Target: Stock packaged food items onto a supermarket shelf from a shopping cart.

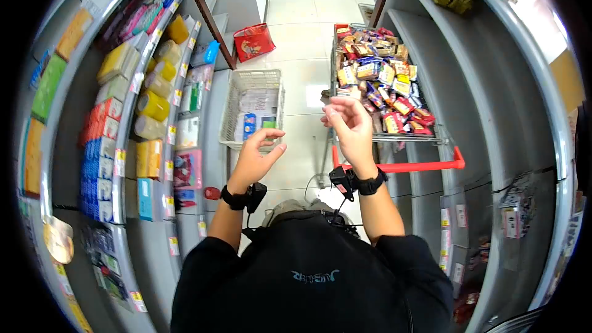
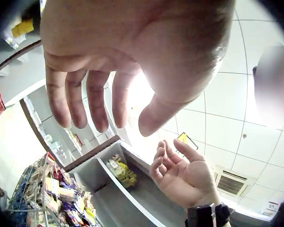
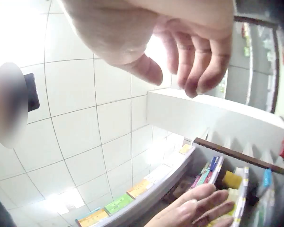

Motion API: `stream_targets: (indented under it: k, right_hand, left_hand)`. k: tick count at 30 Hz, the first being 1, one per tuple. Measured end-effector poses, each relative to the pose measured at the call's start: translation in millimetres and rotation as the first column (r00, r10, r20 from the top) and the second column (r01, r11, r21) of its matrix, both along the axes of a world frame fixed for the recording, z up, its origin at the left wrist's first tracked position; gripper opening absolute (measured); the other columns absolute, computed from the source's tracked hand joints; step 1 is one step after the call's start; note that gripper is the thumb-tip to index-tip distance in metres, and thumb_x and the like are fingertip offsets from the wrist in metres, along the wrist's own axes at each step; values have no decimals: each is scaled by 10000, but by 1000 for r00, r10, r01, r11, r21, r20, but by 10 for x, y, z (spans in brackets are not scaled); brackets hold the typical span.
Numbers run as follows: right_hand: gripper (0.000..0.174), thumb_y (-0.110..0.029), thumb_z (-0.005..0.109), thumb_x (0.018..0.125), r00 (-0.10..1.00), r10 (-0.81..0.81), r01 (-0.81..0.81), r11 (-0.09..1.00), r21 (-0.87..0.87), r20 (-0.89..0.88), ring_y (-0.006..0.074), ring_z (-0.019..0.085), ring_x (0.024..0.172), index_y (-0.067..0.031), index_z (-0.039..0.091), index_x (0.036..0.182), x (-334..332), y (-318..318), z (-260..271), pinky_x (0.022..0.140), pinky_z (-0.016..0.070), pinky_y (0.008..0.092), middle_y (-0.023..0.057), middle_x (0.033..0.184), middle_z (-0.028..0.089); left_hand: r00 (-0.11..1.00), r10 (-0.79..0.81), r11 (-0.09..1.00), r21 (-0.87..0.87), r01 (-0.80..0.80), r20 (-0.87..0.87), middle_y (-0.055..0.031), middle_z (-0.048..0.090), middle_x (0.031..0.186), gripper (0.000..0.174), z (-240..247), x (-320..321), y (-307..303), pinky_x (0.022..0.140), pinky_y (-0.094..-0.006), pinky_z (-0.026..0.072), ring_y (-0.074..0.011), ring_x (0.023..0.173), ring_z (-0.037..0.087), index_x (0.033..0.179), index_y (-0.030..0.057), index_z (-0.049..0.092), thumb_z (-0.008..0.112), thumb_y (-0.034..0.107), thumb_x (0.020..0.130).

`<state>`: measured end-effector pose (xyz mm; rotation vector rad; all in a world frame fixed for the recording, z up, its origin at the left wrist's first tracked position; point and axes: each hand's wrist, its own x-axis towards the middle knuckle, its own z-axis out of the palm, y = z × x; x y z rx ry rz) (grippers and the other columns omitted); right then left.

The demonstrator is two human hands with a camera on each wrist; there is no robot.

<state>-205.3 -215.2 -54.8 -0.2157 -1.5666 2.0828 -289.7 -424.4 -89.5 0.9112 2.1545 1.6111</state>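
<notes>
Both hands are raised in front of the body with nothing in them. My left hand (image 1: 257, 156), fingers loosely bent and thumb apart, overlaps the near edge of a white plastic basket (image 1: 227, 111) in the head view. Inside that basket lie a blue packet (image 1: 249, 126) and printed sheets (image 1: 258, 102). My right hand (image 1: 353, 128) is turned palm inward, its fingers relaxed, just left of a shopping cart's red handle (image 1: 419, 166). The cart is heaped with small snack packets (image 1: 385, 77). In the left wrist view, bent fingers (image 2: 95, 101) surround only air.
Shelves on the left hold yellow rolls (image 1: 153, 105), blue packs (image 1: 97, 179) and boxes. Grey shelves (image 1: 425, 55) line the right side. A red bag (image 1: 253, 42) stands on the tiled floor (image 1: 302, 43) beyond the basket.
</notes>
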Motion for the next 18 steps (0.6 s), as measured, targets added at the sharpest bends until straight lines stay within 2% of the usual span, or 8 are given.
stream_targets:
  k: [3,5,7,8,11,14,15,18]
  right_hand:
    - [276,-36,639,861,998,-25,22,998,-58,-62,75,603,759,12,526,1108,-427,-58,-186,686,493,196,62,944,607]
    - [295,-38,646,851,999,-48,47,996,-77,-11,64,590,747,2,523,1116,-630,-124,-253,669,478,188,58,955,595]
    - [303,-40,651,842,998,-66,68,994,-90,25,60,587,743,3,522,1113,-828,-159,-284,666,478,190,60,957,594]
    - [312,-53,658,836,997,-79,81,991,-106,27,64,591,725,7,522,1110,-923,-162,-269,654,483,196,61,945,601]
    - [312,-95,645,875,986,-157,155,987,38,54,114,624,762,-10,496,1135,-1299,-81,-420,644,503,234,54,940,593]
    - [314,-85,666,824,914,-395,379,913,153,92,87,599,680,8,529,1091,-1720,93,-613,610,485,227,75,907,612]
    - [310,-84,666,822,892,-438,423,897,132,116,95,599,676,7,529,1085,-1837,143,-620,607,484,230,76,903,610]
    - [308,-95,664,811,821,-549,535,835,125,155,123,605,686,11,527,1065,-2133,338,-666,602,489,244,82,897,602]
  left_hand:
    - [999,36,999,-5,-36,37,-70,602,1098,268,-34,-226,-149,887,-282,467,-134,1014,575,1116,-19,582,635,28,858]
    - [999,0,1000,-2,0,42,-70,602,1099,265,-30,-416,-201,884,-275,466,-130,1012,573,1119,-20,581,628,25,862]
    - [983,82,996,23,-87,164,-79,624,1062,251,-64,-649,-227,871,-291,481,-148,1002,585,1076,-16,603,659,55,842]
    - [984,52,998,24,-57,171,-79,624,1062,251,-112,-795,-213,871,-291,481,-148,1002,585,1076,-16,603,659,55,842]
    - [981,7,997,72,-21,194,-85,625,1058,248,-344,-1315,-164,858,-293,483,-148,969,587,1081,-23,604,647,60,851]
    - [964,-120,992,52,111,236,-86,633,1044,247,-392,-1818,-23,862,-296,482,-151,967,593,1077,-20,608,649,75,853]
    - [973,-183,982,67,175,139,-87,642,1040,249,-358,-1945,33,864,-306,482,-158,970,601,1073,-8,615,659,90,847]
    - [962,-267,964,11,267,56,-87,647,1045,256,-219,-2268,166,870,-321,483,-164,971,607,1072,3,618,666,101,841]
